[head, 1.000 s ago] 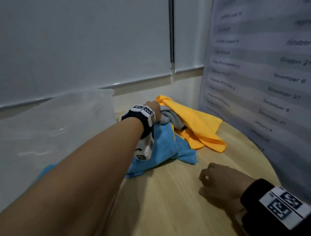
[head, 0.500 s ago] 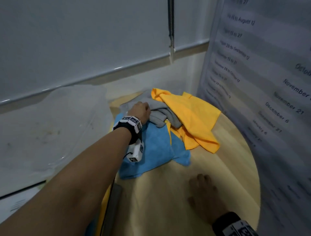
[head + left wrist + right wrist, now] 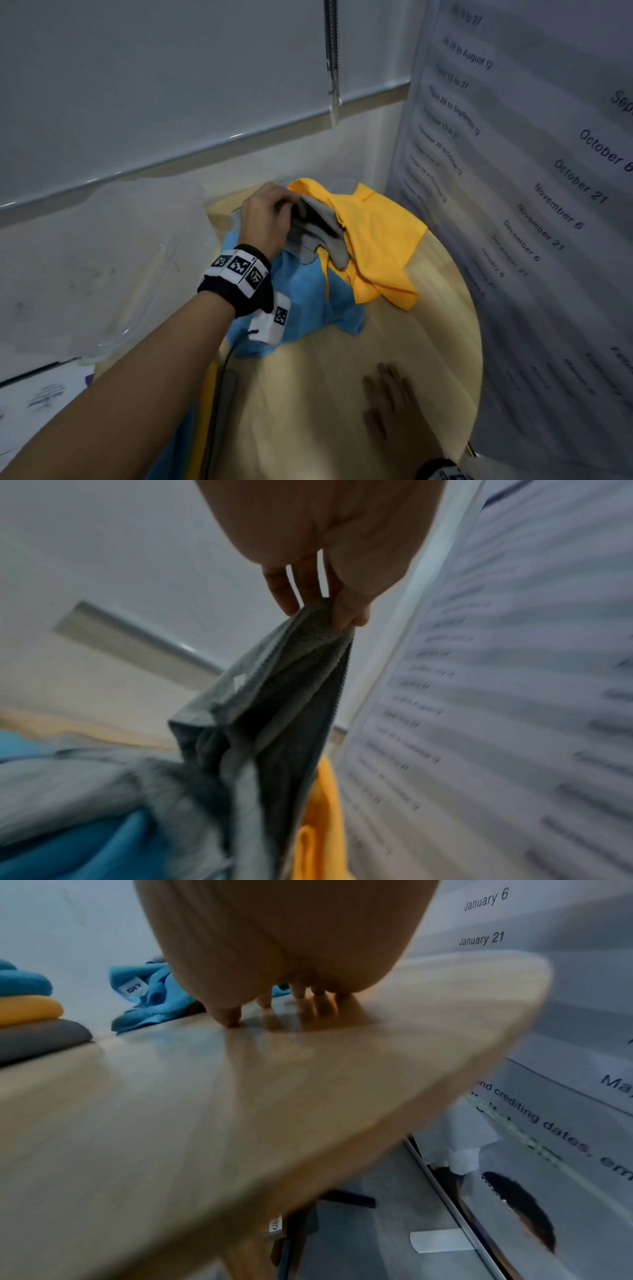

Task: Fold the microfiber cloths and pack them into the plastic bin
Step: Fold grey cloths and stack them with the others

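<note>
Grey cloth (image 3: 320, 228) sits at the far side of the round surface (image 3: 342, 394), top of a loose heap. Your left hand (image 3: 265, 219) pinches its edge between thumb and fingertips (image 3: 349, 610) and has it partly raised; the rest trails down into the heap. It hangs in soft creased folds, ribbed weave and a stitched hem plain in the left wrist view.

Under and beside it: a blue cloth (image 3: 301, 308) spread toward you, a yellow cloth (image 3: 373, 240) draped to the right, both rumpled and unfolded.

At the near left edge a stack of folded cloths (image 3: 31, 1020) shows, blue on yellow on grey, so some folding looks done. The clear plastic bin (image 3: 137, 260) stands left of the heap; its walls are too hazy to tell whether anything is inside.

Your right hand (image 3: 390, 407) lies flat on the bare surface near you, fingers out straight, holding nothing.

Left to do, by my reckoning: fold three loose cloths, then pack all.
</note>
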`<state>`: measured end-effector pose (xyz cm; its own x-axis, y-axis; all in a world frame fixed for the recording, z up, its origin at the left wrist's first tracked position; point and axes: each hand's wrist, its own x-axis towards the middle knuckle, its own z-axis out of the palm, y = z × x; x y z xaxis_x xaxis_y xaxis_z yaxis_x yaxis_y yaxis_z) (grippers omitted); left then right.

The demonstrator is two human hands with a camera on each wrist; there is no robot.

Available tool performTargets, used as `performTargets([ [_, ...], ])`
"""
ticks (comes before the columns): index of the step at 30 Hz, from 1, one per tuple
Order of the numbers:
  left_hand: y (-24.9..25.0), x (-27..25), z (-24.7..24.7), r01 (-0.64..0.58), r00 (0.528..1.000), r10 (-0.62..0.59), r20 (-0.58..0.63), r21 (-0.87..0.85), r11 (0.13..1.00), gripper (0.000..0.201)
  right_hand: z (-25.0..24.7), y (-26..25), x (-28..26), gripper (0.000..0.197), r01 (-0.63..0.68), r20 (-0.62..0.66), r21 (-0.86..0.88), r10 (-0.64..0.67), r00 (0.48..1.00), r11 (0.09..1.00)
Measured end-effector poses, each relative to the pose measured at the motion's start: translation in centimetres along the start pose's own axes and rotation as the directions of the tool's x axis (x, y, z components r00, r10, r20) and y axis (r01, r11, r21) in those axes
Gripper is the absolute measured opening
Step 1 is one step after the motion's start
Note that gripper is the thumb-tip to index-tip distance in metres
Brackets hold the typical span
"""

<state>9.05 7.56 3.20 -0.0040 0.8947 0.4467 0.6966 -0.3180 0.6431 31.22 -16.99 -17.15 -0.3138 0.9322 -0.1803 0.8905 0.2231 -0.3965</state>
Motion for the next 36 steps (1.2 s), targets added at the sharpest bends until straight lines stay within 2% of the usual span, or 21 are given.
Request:
performTargets([
  [3,5.5,-1.4,-2.9,-0.099,0.992,0.088,-0.093,-0.115,0.988,0.016,-1.4,0.2,-1.7,0.038,-0.007,0.133,0.021,0.004,0.991,1.000],
  [5,9.0,-2.7,-4.9,-0.137,0.986,0.118,-0.115,-0.166,0.977,0.018,-1.8,0.4,-3.0,0.051,-0.067,0.223,0.107,0.042,0.974,0.992],
  [6,10.5,-3.4,-5.8,-0.131,0.989,0.115,-0.091,-0.197,0.972,0.020,-2.1,0.6,-3.8,0.051,-0.107,0.231,0.193,0.061,0.971,0.975],
  [8,13.0,-5.1,-7.3,-0.095,0.995,0.098,0.000,-0.244,0.965,0.024,-4.2,0.3,-4.8,0.052,-0.074,0.273,0.268,-0.002,0.962,0.960],
  [9,13.9,-5.9,-7.8,-0.098,0.992,0.114,0.048,-0.249,0.964,0.024,-5.8,-0.3,-4.9,0.053,-0.091,0.278,0.363,-0.015,0.960,0.927],
  [10,14.7,-6.8,-8.1,-0.116,0.985,0.143,0.095,-0.244,0.963,0.022,-7.1,-0.9,-5.1,0.060,-0.095,0.228,0.433,-0.007,0.974,0.897],
  [12,16.1,-8.4,-8.0,-0.161,0.963,0.205,0.174,-0.240,0.957,0.018,-10.5,-2.5,-4.9,0.077,-0.032,0.002,0.561,0.038,0.999,0.827],
  [15,17.9,-10.5,-6.6,-0.122,0.925,0.214,0.314,-0.288,0.950,0.016,-14.2,-4.8,-4.0,0.086,0.133,-0.218,0.644,0.014,0.976,0.754],
  [17,18.8,-11.5,-6.0,-0.085,0.885,0.214,0.414,-0.308,0.948,0.017,-15.3,-5.7,-3.1,0.080,0.217,-0.327,0.641,0.006,0.945,0.736],
  [20,19.3,-12.7,-6.2,-0.002,0.836,0.177,0.519,-0.320,0.947,0.024,-16.2,-5.9,-2.4,0.043,0.277,-0.431,0.675,0.062,0.900,0.684],
  [22,19.2,-13.1,-6.9,0.070,0.828,0.122,0.547,-0.317,0.946,0.027,-16.5,-5.4,-2.5,0.018,0.238,-0.451,0.650,0.115,0.885,0.721],
  [25,18.9,-12.9,-7.9,0.131,0.855,0.063,0.514,-0.332,0.934,0.024,-17.6,-5.0,-3.1,0.024,0.208,-0.444,0.677,0.166,0.881,0.706],
  [26,19.0,-12.7,-8.1,0.152,0.865,0.046,0.500,-0.348,0.925,0.023,-18.1,-5.3,-3.3,0.023,0.233,-0.433,0.696,0.138,0.891,0.679],
  [28,19.9,-12.4,-8.2,0.165,0.874,0.053,0.482,-0.399,0.902,0.023,-18.8,-6.5,-3.4,0.035,0.277,-0.395,0.724,0.050,0.917,0.631],
  [30,21.1,-12.3,-7.9,0.140,0.866,0.096,0.491,-0.422,0.896,0.021,-19.1,-7.5,-2.9,0.042,0.309,-0.400,0.720,0.007,0.916,0.622],
  [32,21.6,-12.0,-7.8,0.137,0.858,0.106,0.503,-0.422,0.896,0.019,-19.7,-7.7,-2.3,0.034,0.313,-0.417,0.706,0.017,0.909,0.635],
  [35,20.5,-11.1,-8.8,0.155,0.882,0.053,0.468,-0.394,0.906,0.019,-20.5,-5.6,-1.9,0.007,0.296,-0.341,0.758,-0.033,0.939,0.581],
  [36,19.8,-10.8,-9.4,0.156,0.890,0.041,0.454,-0.387,0.909,0.018,-21.0,-4.8,-2.1,0.015,0.274,-0.309,0.768,-0.041,0.950,0.579],
])
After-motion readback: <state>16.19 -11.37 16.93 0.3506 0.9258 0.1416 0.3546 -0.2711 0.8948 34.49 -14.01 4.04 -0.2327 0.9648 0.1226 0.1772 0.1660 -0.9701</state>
